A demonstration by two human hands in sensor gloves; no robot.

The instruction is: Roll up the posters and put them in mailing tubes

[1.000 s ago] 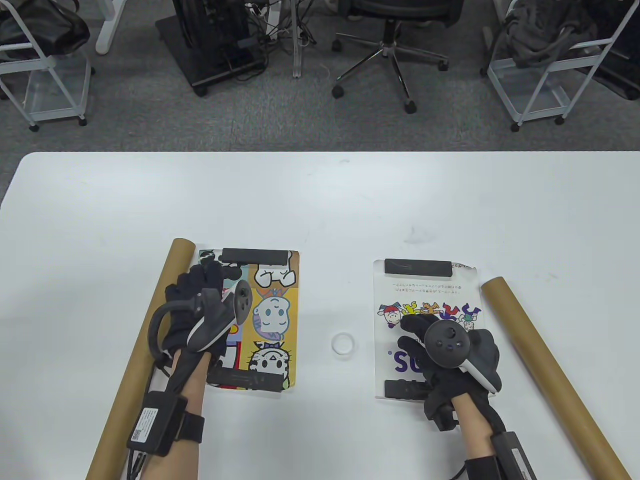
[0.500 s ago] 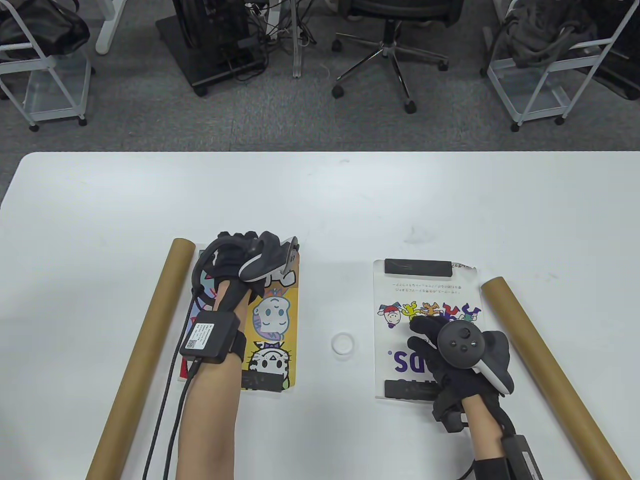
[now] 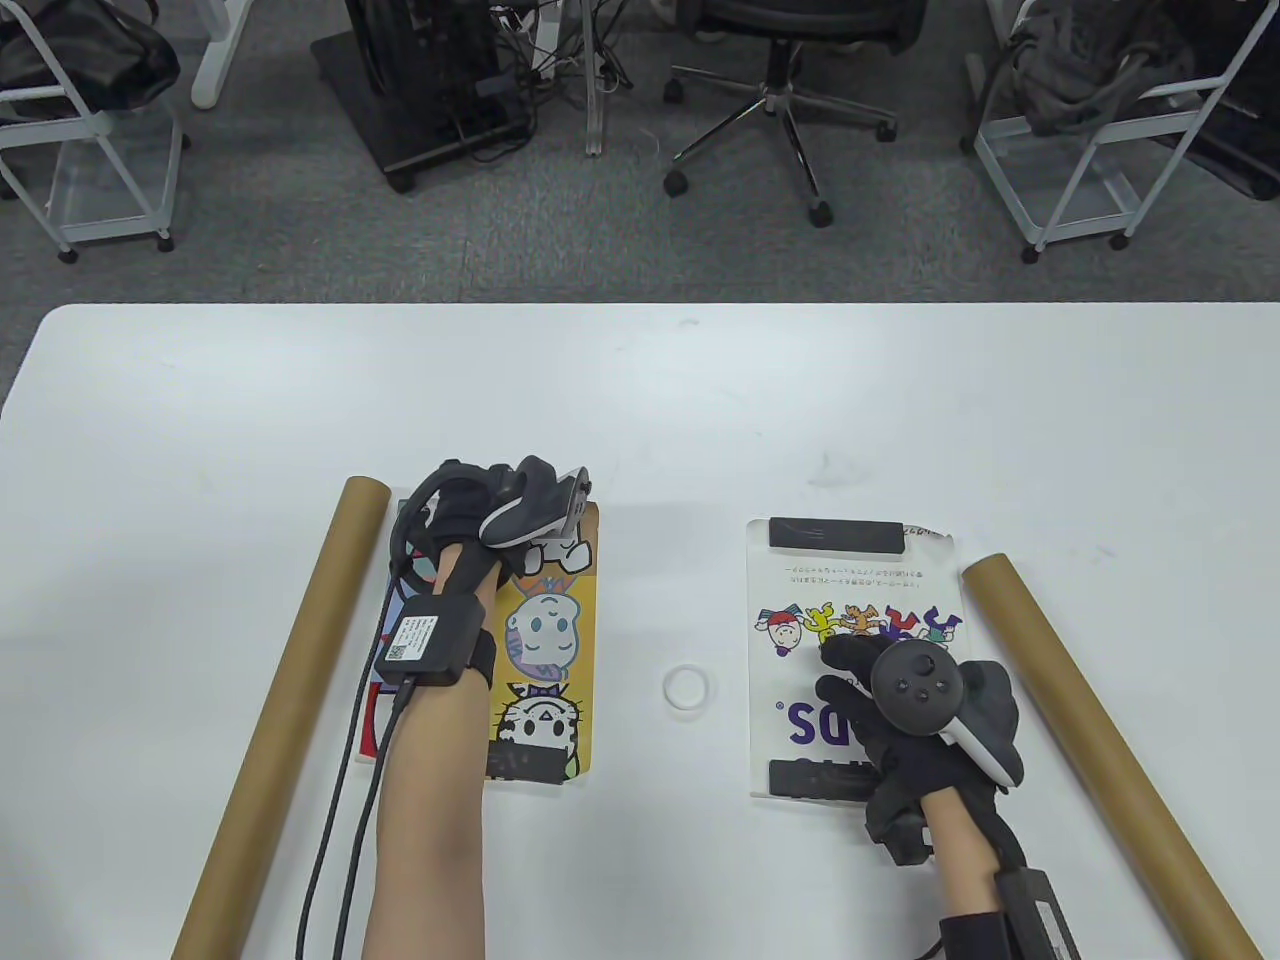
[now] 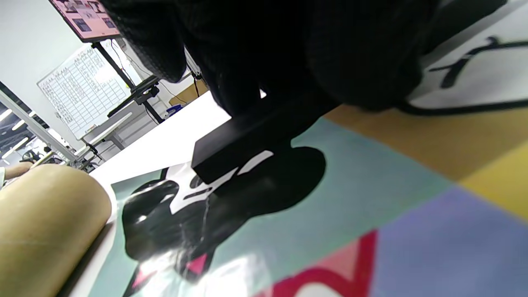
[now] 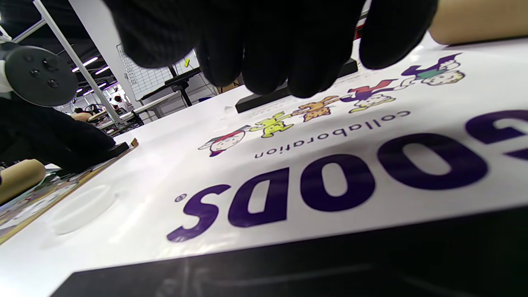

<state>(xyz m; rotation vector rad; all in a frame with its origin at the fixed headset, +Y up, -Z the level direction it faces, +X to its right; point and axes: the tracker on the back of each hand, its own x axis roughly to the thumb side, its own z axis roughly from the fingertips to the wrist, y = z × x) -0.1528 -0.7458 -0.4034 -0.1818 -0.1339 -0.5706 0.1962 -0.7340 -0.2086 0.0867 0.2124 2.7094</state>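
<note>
1. My left hand (image 3: 480, 520) is at the far edge of the left poster (image 3: 545, 640), on the black bar weight (image 4: 247, 142) that pins that edge. The left wrist view shows gloved fingers (image 4: 231, 74) on top of the bar and touching it. I cannot tell whether they wrap round it or only rest on it.

2. That poster lies flat on the worktop (image 3: 640, 400), its long axis running near to far. A second black weight (image 3: 525, 765) holds its near edge. I judge the far bar has to come off first, and the left hand is the one already on it.

3. The left tube (image 3: 285, 700) lies just left of the poster, its long axis near to far and leaning slightly. Its far end sits close beside the left hand.

4. My right hand (image 3: 925, 715) is over the near half of the right poster (image 3: 850, 600). Its fingers (image 5: 268, 53) are slightly spread and curled. In the right wrist view they hang just above the print; whether they touch the sheet I cannot tell, and they hold nothing.

5. The right poster is also flat, with a bar (image 3: 835, 533) on its far edge and another (image 3: 815, 780) on its near edge, just left of the right hand. The right tube (image 3: 1100, 740) lies to its right, angled from far-left to near-right.

6. A small white ring (image 3: 687, 688) lies on the worktop between the posters.

7. Nothing is rolled yet, so I judge the task to be at its start.
</note>
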